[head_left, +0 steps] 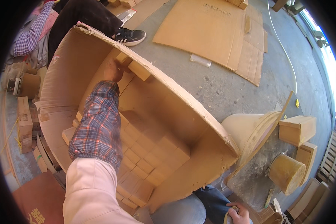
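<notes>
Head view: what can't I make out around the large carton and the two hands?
In the head view:
1. Left hand: shadow and blur hide whether its fingers grip the small box.
2. Large carton: the plaid sleeve hides part of its inside.
3. Right hand: its fingers and the lower edge hide much of the held object.

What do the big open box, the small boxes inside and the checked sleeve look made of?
Big open box: matt corrugated cardboard, apparently; brown walls, ragged rim. Small boxes: probably smooth cardboard; flat tan faces, straight edges. Checked sleeve: matt fabric, fibre unclear; soft folds and a gathered cuff.
</notes>
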Tool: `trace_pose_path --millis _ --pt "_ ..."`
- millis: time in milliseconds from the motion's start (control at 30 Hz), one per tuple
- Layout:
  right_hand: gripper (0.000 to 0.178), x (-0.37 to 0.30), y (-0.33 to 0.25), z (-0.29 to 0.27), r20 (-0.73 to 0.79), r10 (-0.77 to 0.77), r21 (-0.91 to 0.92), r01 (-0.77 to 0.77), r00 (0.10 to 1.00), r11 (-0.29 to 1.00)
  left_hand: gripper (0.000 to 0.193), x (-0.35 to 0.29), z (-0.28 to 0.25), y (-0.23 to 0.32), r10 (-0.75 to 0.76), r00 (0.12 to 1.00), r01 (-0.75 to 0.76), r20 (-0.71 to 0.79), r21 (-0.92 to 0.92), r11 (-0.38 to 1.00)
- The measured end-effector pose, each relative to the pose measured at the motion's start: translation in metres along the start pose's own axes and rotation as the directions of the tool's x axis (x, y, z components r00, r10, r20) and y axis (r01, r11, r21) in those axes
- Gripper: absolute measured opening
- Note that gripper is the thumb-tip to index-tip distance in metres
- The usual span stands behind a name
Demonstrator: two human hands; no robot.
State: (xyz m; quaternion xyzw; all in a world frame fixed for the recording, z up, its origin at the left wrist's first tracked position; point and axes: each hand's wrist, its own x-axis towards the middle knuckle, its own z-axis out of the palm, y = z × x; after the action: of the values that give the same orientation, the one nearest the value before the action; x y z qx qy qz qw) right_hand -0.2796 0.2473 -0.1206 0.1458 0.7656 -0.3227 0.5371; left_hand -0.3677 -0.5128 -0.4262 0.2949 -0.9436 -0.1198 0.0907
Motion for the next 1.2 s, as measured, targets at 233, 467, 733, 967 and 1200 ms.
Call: trace_pose_path --millis 233,467,733,967,1200 --pt "0.042 0.004 -0.008 -0.014 -0.035 0.131 -0.214 -0.136 0.991 0.967 0.046 0.003 0.029 -0.005 -0.161 0.987 0.162 -0.026 0.053 0.985" --pt "0.031 -0.011 -0.034 -0.009 0.06 0.032 0.079 -0.036 0.998 0.996 0.05 -0.08 -0.08 0.071 -0.399 0.912 0.362 -0.095 -0.272 0.892" --pt "0.028 -0.105 -0.048 0.019 -0.016 -0.241 -0.248 0.229 0.97 0.941 0.049 -0.193 -0.261 0.199 0.088 0.961 -0.191 -0.264 -0.395 0.899" --pt "0.027 -0.169 0.034 0.077 0.147 -0.425 -0.403 0.446 0.893 0.799 0.052 -0.284 -0.389 0.259 0.27 0.874 -0.424 -0.405 -0.364 0.829" --pt "0.032 -0.184 0.083 0.148 0.106 -0.737 -0.788 0.509 0.667 0.347 0.053 -0.358 -0.467 0.275 0.312 0.845 -0.494 -0.434 -0.412 0.765"
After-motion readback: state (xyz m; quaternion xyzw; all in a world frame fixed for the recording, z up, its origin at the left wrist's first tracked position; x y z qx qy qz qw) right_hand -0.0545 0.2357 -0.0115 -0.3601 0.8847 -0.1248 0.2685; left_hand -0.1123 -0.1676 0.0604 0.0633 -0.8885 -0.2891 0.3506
